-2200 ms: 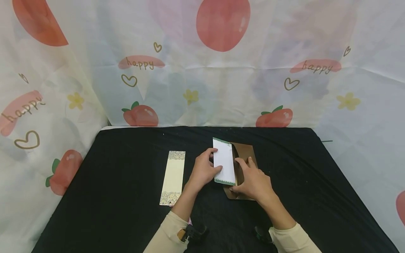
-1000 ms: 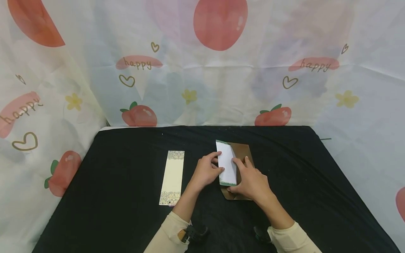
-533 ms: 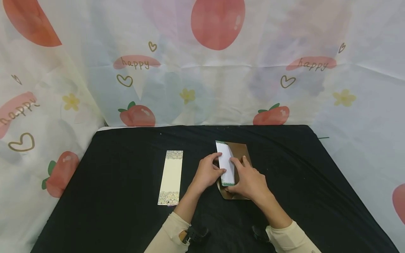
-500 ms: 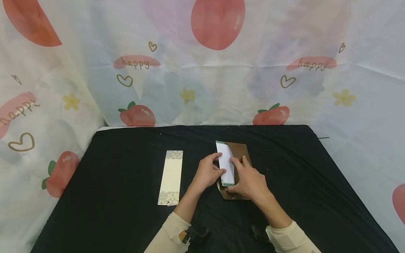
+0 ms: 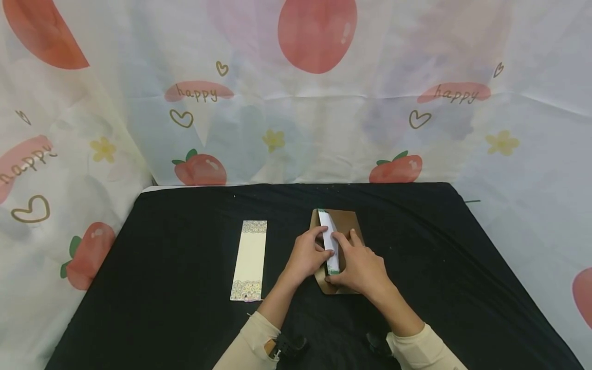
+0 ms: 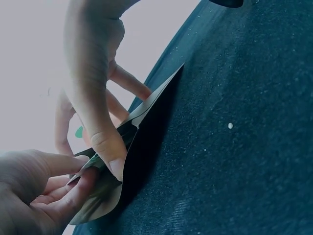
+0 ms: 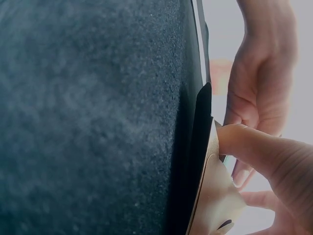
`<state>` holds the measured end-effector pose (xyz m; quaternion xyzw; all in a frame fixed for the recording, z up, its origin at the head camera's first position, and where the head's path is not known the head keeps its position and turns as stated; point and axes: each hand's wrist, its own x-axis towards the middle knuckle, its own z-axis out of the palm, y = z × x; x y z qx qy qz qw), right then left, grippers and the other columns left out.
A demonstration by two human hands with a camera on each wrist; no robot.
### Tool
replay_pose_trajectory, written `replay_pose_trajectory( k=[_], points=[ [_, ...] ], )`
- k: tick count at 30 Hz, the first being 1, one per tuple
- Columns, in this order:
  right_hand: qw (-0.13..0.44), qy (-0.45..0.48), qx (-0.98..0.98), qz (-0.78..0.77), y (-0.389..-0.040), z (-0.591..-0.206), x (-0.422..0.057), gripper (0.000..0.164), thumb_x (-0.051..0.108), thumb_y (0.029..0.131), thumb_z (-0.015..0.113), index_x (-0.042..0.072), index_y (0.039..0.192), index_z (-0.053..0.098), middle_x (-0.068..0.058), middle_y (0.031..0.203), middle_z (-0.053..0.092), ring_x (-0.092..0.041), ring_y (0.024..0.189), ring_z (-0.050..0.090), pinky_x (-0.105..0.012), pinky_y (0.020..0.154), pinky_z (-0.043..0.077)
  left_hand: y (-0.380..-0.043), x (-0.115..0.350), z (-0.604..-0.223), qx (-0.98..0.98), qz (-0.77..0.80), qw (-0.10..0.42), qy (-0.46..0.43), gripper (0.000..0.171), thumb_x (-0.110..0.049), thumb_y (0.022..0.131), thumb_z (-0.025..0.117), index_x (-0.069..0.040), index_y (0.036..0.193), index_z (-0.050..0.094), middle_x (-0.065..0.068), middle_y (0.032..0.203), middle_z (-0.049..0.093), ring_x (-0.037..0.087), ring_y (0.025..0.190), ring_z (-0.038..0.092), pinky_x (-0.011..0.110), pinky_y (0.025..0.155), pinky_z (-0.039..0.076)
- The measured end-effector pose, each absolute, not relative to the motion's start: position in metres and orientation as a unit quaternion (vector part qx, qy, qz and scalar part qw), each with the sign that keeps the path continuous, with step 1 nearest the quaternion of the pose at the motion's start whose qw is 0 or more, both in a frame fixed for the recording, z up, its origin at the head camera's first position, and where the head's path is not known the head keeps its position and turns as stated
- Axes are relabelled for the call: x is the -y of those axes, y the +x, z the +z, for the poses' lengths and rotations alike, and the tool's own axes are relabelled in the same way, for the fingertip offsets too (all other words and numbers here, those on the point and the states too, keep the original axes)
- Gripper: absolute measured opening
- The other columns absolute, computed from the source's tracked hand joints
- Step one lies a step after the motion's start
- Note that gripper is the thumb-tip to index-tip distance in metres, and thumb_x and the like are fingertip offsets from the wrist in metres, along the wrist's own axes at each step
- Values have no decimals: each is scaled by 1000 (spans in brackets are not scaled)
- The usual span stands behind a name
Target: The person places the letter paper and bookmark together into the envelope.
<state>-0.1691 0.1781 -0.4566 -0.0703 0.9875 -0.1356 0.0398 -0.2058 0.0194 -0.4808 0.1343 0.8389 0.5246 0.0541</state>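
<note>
In the head view, my left hand pinches a white card with green patterned ends between thumb and fingers. The card stands tilted over the mouth of a brown paper envelope. My right hand spans the envelope, its thumb on the near edge and its fingers toward the far part. In the left wrist view, the right thumb presses at the edge of the envelope, whose mouth gapes around the card. From the right wrist view, the same thumb lies against the envelope.
A long cream card with ornate patterned ends lies left of the hands, a bit of purplish string at its near end. Black cloth covers the table, and a printed curtain hangs behind it.
The white card has turned steeper, showing a narrower face, and sits more over the envelope's mouth. Both hands have drawn closer together, the left one moving right. The envelope's left flap now shows.
</note>
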Motion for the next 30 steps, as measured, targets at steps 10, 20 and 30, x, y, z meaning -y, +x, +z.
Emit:
replay_pose_trajectory(
  k=[10,20,30],
  points=[
    [44,-73,-987,-137,-168,-456,-178,108,53,65,95,19,155,45,-34,156,35,-55,106,63,-68,70,52,-207,-14,-476,-829,536,81,141,53,4,91,75,1,141,60,14,116,69,14,81,72,26,64,56],
    [47,-74,-987,-136,-167,-456,-176,107,52,66,95,19,155,44,-34,156,34,-56,107,62,-67,69,52,-206,-18,-483,-827,541,77,135,53,6,89,77,2,139,61,14,118,68,10,74,71,24,63,56],
    [48,-77,-987,-136,-165,-455,-172,108,53,66,95,22,155,44,-33,157,35,-55,106,63,-67,70,53,-203,-21,-485,-826,540,72,148,53,10,87,76,5,138,60,15,123,60,16,80,72,23,65,56]
  ],
)
